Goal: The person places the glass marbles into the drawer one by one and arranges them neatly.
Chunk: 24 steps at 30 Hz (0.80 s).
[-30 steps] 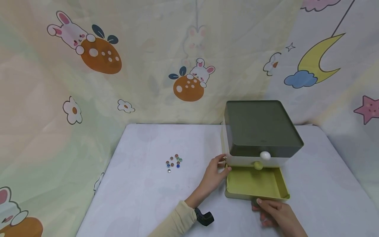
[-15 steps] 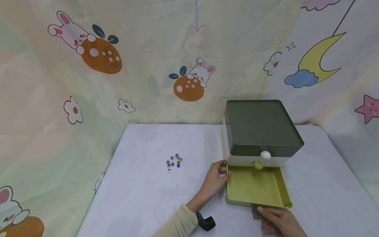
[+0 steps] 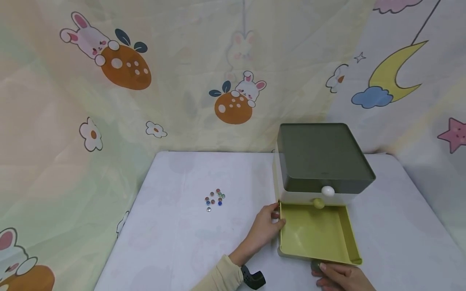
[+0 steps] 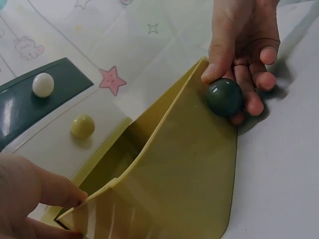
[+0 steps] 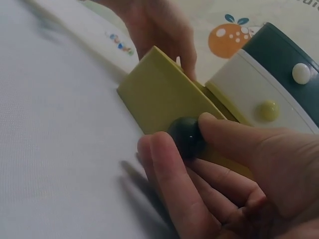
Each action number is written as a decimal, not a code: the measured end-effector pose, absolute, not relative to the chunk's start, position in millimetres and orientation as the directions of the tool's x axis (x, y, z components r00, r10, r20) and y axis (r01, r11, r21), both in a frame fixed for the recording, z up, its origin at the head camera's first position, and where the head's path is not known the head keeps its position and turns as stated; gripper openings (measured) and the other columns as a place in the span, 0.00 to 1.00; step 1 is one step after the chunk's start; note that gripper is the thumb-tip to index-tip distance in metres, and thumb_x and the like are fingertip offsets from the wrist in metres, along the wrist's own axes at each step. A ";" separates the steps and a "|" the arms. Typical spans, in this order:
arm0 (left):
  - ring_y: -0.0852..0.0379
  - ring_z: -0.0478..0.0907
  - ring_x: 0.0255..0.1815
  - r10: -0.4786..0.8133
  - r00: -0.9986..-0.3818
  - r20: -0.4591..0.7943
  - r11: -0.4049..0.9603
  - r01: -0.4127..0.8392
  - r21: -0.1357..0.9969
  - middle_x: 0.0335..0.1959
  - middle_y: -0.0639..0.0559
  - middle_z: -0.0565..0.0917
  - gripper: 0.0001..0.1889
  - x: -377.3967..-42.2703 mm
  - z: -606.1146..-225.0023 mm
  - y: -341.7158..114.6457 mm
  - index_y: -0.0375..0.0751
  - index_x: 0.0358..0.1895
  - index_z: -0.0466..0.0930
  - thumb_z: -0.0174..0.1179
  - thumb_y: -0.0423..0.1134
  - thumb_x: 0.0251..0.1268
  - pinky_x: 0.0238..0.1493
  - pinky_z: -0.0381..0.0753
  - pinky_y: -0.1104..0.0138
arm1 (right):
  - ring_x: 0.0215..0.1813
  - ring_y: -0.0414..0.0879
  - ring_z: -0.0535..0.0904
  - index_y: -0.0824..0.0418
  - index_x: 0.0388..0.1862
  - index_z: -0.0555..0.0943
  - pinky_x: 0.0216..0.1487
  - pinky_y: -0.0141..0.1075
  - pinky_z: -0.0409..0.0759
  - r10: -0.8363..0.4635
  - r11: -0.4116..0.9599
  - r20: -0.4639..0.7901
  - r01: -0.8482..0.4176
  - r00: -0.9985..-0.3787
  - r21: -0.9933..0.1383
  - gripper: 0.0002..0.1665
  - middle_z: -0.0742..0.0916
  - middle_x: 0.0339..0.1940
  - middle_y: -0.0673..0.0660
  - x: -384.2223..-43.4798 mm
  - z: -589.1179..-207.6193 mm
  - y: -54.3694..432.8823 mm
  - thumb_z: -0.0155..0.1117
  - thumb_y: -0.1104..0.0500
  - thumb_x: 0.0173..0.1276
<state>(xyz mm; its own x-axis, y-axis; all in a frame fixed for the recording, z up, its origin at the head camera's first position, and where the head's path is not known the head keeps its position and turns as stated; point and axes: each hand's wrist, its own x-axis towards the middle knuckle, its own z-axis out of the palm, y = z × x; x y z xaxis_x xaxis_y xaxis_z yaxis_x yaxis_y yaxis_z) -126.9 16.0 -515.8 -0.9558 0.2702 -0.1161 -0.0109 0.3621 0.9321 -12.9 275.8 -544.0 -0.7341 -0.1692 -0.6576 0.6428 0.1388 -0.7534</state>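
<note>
Subject: a box-shaped cabinet (image 3: 327, 155), apparently plastic, with a dark green top section and a white section below, standing on a white-covered worktop (image 3: 174, 250).

The shallow yellow-green rectangular bottom drawer (image 3: 316, 232), apparently plastic, stands in front of the cabinet, drawn well out. The left hand (image 3: 263, 226) is at the drawer's left wall near the cabinet front; its grip pinches that wall between thumb and fingers. The right hand (image 3: 346, 277) is farthest forward of the cabinet; its grip pinches the round, glossy dark green knob (image 4: 225, 98), thumb on one side and fingers on the other.

Progress: the opening of this drawer is judged largely done; whether any travel is left cannot be determined. The two drawers above appear shut, their round white knob (image 3: 328, 191) and round yellow-green knob (image 3: 318, 203) untouched. A loose group of small, round, multicoloured, glass-like beads (image 3: 212, 201) lies to the cabinet's left, well apart from it and outside the drawer.

Limits: the drawer's rear edge, at the cabinet opening, is not clearly visible. Some left fingertips are hidden behind the drawer wall. The right hand is cut off at the head view's lower edge. Individual beads are too small to count reliably.
</note>
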 end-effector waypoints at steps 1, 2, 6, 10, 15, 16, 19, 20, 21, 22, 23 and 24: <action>0.50 0.82 0.55 0.272 -0.956 -0.112 0.363 -0.006 0.932 0.56 0.41 0.81 0.30 -126.6 -515.9 15.9 0.27 0.72 0.71 0.65 0.36 0.69 0.47 0.80 0.71 | 0.42 0.45 0.92 0.68 0.54 0.88 0.44 0.37 0.89 -0.182 0.128 -0.655 0.642 -0.734 -0.756 0.27 0.94 0.43 0.55 -12.4 -544.5 276.5 0.68 0.44 0.74; 0.50 0.82 0.54 0.273 -0.956 -0.106 0.364 0.000 0.931 0.55 0.41 0.81 0.30 -126.4 -515.9 15.9 0.27 0.71 0.71 0.66 0.35 0.68 0.46 0.80 0.71 | 0.43 0.45 0.92 0.68 0.55 0.88 0.45 0.38 0.90 -0.194 0.128 -0.655 0.643 -0.730 -0.755 0.28 0.94 0.45 0.56 -12.2 -544.7 277.4 0.68 0.44 0.74; 0.52 0.81 0.53 0.274 -0.954 -0.118 0.356 -0.013 0.935 0.55 0.42 0.81 0.30 -124.6 -514.4 15.0 0.27 0.71 0.72 0.65 0.34 0.67 0.43 0.80 0.72 | 0.47 0.46 0.91 0.69 0.57 0.86 0.48 0.41 0.90 -0.262 0.148 -0.649 0.635 -0.714 -0.758 0.29 0.93 0.48 0.57 -11.0 -545.3 282.9 0.67 0.45 0.75; 0.53 0.80 0.53 0.281 -0.951 -0.130 0.356 -0.023 0.934 0.56 0.42 0.81 0.30 -122.6 -512.9 13.8 0.27 0.71 0.72 0.65 0.34 0.67 0.42 0.80 0.73 | 0.50 0.47 0.90 0.72 0.59 0.84 0.49 0.42 0.89 -0.336 0.187 -0.636 0.613 -0.695 -0.768 0.29 0.93 0.49 0.59 -9.1 -546.2 292.5 0.65 0.47 0.76; 0.53 0.81 0.53 0.288 -0.949 -0.128 0.346 -0.022 0.938 0.58 0.41 0.80 0.31 -122.2 -510.9 13.0 0.27 0.71 0.72 0.65 0.32 0.65 0.40 0.81 0.73 | 0.54 0.49 0.88 0.77 0.64 0.78 0.53 0.43 0.88 -0.447 0.219 -0.614 0.585 -0.651 -0.781 0.32 0.91 0.52 0.60 -9.7 -547.2 320.4 0.60 0.49 0.79; 0.53 0.81 0.53 0.289 -0.948 -0.129 0.341 -0.024 0.940 0.57 0.41 0.80 0.31 -122.3 -510.4 12.9 0.27 0.71 0.72 0.66 0.32 0.64 0.40 0.81 0.73 | 0.55 0.49 0.88 0.78 0.65 0.77 0.54 0.44 0.88 -0.467 0.225 -0.614 0.586 -0.636 -0.778 0.32 0.91 0.53 0.60 -10.8 -547.2 328.0 0.60 0.50 0.80; 0.54 0.81 0.52 0.291 -0.947 -0.135 0.335 -0.031 0.942 0.57 0.41 0.81 0.32 -122.1 -509.2 13.2 0.27 0.71 0.72 0.65 0.31 0.62 0.38 0.81 0.73 | 0.56 0.50 0.87 0.79 0.67 0.74 0.57 0.45 0.87 -0.500 0.249 -0.628 0.596 -0.596 -0.763 0.34 0.89 0.56 0.60 -14.5 -546.2 350.3 0.58 0.49 0.81; 0.54 0.81 0.52 0.292 -0.947 -0.137 0.336 -0.032 0.941 0.56 0.41 0.81 0.32 -121.8 -508.9 13.4 0.27 0.71 0.72 0.65 0.30 0.62 0.37 0.80 0.73 | 0.56 0.50 0.86 0.79 0.68 0.73 0.57 0.45 0.87 -0.502 0.266 -0.635 0.594 -0.587 -0.759 0.34 0.89 0.56 0.60 -15.7 -545.5 357.3 0.58 0.49 0.81; 0.55 0.81 0.51 0.291 -0.947 -0.137 0.337 -0.032 0.941 0.56 0.41 0.81 0.33 -121.7 -508.6 13.7 0.27 0.71 0.72 0.65 0.30 0.61 0.37 0.80 0.73 | 0.56 0.51 0.86 0.79 0.68 0.73 0.57 0.45 0.87 -0.497 0.291 -0.643 0.587 -0.583 -0.756 0.35 0.89 0.56 0.60 -16.9 -544.6 363.5 0.59 0.49 0.81; 0.55 0.81 0.51 0.290 -0.947 -0.137 0.342 -0.032 0.939 0.55 0.42 0.81 0.33 -121.2 -508.3 13.9 0.27 0.71 0.72 0.65 0.30 0.60 0.37 0.80 0.74 | 0.55 0.51 0.86 0.79 0.68 0.72 0.57 0.46 0.87 -0.486 0.315 -0.653 0.580 -0.581 -0.751 0.35 0.89 0.56 0.59 -18.0 -543.5 369.0 0.59 0.49 0.80; 0.56 0.81 0.50 0.289 -0.948 -0.135 0.345 -0.028 0.938 0.55 0.42 0.81 0.33 -120.8 -508.1 14.1 0.27 0.71 0.72 0.65 0.30 0.60 0.37 0.79 0.74 | 0.55 0.51 0.85 0.80 0.68 0.72 0.57 0.46 0.87 -0.468 0.335 -0.663 0.577 -0.584 -0.745 0.35 0.89 0.55 0.59 -19.0 -541.8 374.2 0.59 0.49 0.81; 0.56 0.81 0.50 0.289 -0.948 -0.132 0.347 -0.024 0.937 0.54 0.42 0.81 0.33 -120.5 -507.8 14.3 0.27 0.71 0.72 0.65 0.29 0.59 0.36 0.79 0.74 | 0.54 0.51 0.85 0.80 0.67 0.71 0.57 0.46 0.87 -0.433 0.358 -0.680 0.579 -0.592 -0.732 0.36 0.89 0.55 0.59 -20.3 -539.7 378.2 0.60 0.49 0.80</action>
<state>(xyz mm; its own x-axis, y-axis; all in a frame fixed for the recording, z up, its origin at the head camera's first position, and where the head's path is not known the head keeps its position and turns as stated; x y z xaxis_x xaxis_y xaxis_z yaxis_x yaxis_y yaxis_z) -120.5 14.3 -507.8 -0.9481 0.2892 -0.1318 -0.0244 0.3472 0.9375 -20.3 378.2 -539.7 -0.5916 -0.4334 -0.6798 0.5790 0.3584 -0.7324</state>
